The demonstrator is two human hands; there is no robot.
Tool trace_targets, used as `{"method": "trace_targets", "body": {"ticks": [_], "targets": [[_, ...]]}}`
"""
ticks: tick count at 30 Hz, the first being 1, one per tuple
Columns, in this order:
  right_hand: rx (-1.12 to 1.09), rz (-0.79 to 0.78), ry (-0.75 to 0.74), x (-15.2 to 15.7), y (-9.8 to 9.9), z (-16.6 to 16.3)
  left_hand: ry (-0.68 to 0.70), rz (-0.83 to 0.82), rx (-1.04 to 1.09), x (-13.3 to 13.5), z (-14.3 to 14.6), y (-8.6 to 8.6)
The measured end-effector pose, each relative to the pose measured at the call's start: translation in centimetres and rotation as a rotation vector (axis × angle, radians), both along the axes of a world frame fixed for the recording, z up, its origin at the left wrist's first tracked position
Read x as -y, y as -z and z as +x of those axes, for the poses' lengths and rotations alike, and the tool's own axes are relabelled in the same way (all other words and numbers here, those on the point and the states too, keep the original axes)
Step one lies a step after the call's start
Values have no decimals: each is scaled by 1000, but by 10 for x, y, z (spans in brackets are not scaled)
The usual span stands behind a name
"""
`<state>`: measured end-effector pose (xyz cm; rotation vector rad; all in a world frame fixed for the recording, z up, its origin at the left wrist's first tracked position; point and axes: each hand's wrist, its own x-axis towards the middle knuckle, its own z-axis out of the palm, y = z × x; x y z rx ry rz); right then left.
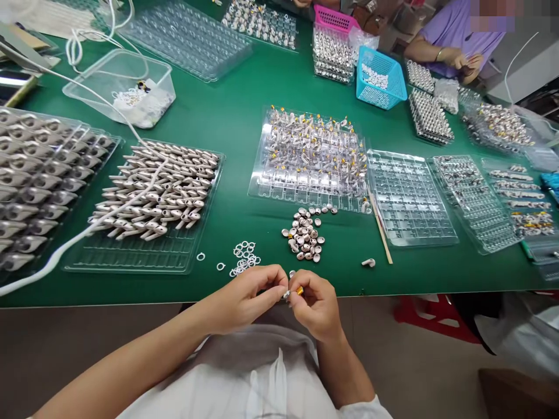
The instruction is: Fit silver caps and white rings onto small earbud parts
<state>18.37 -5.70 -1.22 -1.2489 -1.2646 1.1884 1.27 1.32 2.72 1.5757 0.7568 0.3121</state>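
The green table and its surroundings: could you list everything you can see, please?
Table: one, green, across the view
Cable: one, white, left
Bin: one, transparent, upper left
Shells: many, beige-grey, far left
Tapered parts: many, beige-grey, left tray
Rings: many, white, left of centre
Caps: many, pinkish-beige, centre pile
Tabbed parts: many, white and orange, centre tray
Partitioned tray: one, transparent, right of centre
Stick: one, pale, between those trays
Loose part: one, white, right of caps
Blue basket: one, upper right
Pink basket: one, top
Plastic object: one, red, lower right
Co-workers: at least two, one in purple, top
Other edge items: unclear
Left fingers: one set, pinching a silvery part, front centre
Right fingers: one set, pinching an orange piece, front centre
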Motion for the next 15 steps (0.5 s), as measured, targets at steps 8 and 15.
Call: {"method": "trace_targets", "body": {"ticks": [8,15], "targets": [[-190,17,79,-1,-2,11,-206,547,-266,-12,-27,13],[-110,48,285,7,8,37,-428,1017,-552,-36,-51,36]]}}
